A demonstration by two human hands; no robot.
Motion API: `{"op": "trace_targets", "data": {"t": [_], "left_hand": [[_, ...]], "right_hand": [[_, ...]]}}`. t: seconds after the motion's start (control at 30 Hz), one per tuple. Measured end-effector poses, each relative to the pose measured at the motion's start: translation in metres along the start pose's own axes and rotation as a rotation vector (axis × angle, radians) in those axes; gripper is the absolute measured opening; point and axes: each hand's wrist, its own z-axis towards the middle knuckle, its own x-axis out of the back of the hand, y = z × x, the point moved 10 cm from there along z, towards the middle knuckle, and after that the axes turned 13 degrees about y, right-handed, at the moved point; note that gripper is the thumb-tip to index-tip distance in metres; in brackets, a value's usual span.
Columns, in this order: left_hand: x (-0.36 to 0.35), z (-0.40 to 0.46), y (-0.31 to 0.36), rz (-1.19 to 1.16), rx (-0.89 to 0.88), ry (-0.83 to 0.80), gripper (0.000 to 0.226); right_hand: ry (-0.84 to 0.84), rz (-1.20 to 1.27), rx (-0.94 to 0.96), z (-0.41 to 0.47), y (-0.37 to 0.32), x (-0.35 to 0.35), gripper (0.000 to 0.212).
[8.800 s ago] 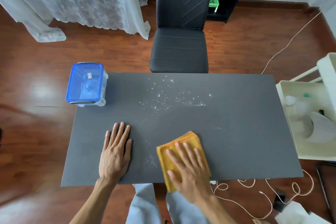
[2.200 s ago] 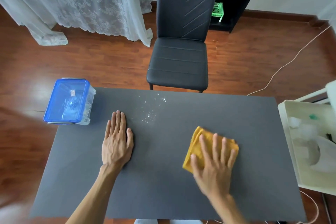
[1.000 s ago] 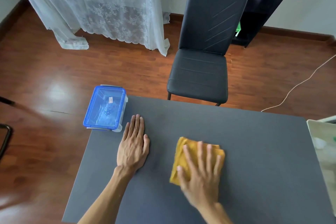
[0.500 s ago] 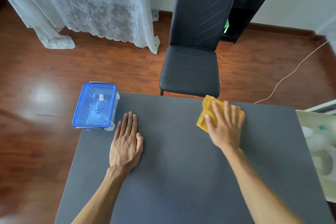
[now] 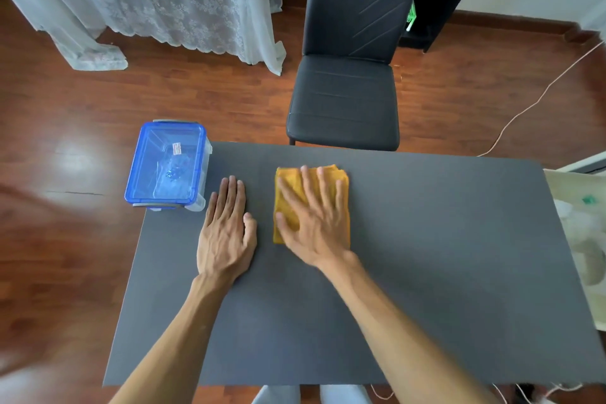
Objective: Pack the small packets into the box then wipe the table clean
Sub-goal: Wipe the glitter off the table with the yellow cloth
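A folded yellow cloth (image 5: 288, 188) lies on the dark grey table (image 5: 442, 256), a little left of centre near the far edge. My right hand (image 5: 316, 220) presses flat on the cloth with fingers spread. My left hand (image 5: 226, 229) rests flat on the table just left of the cloth, holding nothing. A clear box with a closed blue lid (image 5: 167, 166) stands at the table's far left corner; small packets show faintly through the lid. I see no white specks on the table surface.
A black chair (image 5: 344, 98) stands against the table's far edge. A white cart (image 5: 580, 207) with pale items sits off the right edge. Lace curtain (image 5: 164, 0) hangs at the back left. A cord (image 5: 531, 102) runs over the wooden floor.
My right hand has slid the cloth from the far edge by the chair leftward and nearer to me, beside my left hand. The white specks seen earlier are gone.
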Motion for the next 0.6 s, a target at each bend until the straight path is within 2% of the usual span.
{"op": "trace_targets", "data": {"t": [0.07, 0.13, 0.2, 0.27, 0.33, 0.37, 0.47, 0.53, 0.6], "left_hand": [[0.006, -0.006, -0.002, -0.064, -0.001, 0.000, 0.065], [0.014, -0.017, -0.002, -0.083, -0.060, -0.004, 0.061], [0.020, -0.035, -0.004, -0.065, -0.138, -0.030, 0.059], [0.029, -0.053, -0.015, -0.060, -0.144, -0.037, 0.057], [0.035, -0.062, -0.026, -0.070, -0.090, -0.011, 0.057], [0.036, -0.063, -0.030, -0.076, -0.053, 0.005, 0.058], [0.040, -0.061, -0.041, -0.102, 0.046, 0.049, 0.059], [0.043, -0.063, -0.047, -0.110, 0.074, 0.050, 0.059], [0.046, -0.072, -0.050, -0.103, 0.031, 0.017, 0.060]], "right_hand": [[-0.025, 0.061, 0.142, -0.065, -0.020, 0.002, 0.067], [-0.030, 0.044, 0.109, -0.114, 0.019, 0.016, 0.067], [-0.026, -0.039, -0.064, -0.118, 0.086, 0.030, 0.069], [-0.017, -0.101, -0.324, -0.084, 0.132, 0.037, 0.072], [0.012, -0.105, -0.435, -0.032, 0.120, 0.031, 0.074], [0.006, -0.088, -0.397, -0.008, 0.093, 0.022, 0.073], [-0.012, -0.008, -0.101, 0.018, -0.014, -0.006, 0.066], [-0.027, 0.057, 0.093, -0.024, -0.068, -0.014, 0.064], [-0.055, 0.107, 0.200, -0.086, -0.078, -0.004, 0.063]]}}
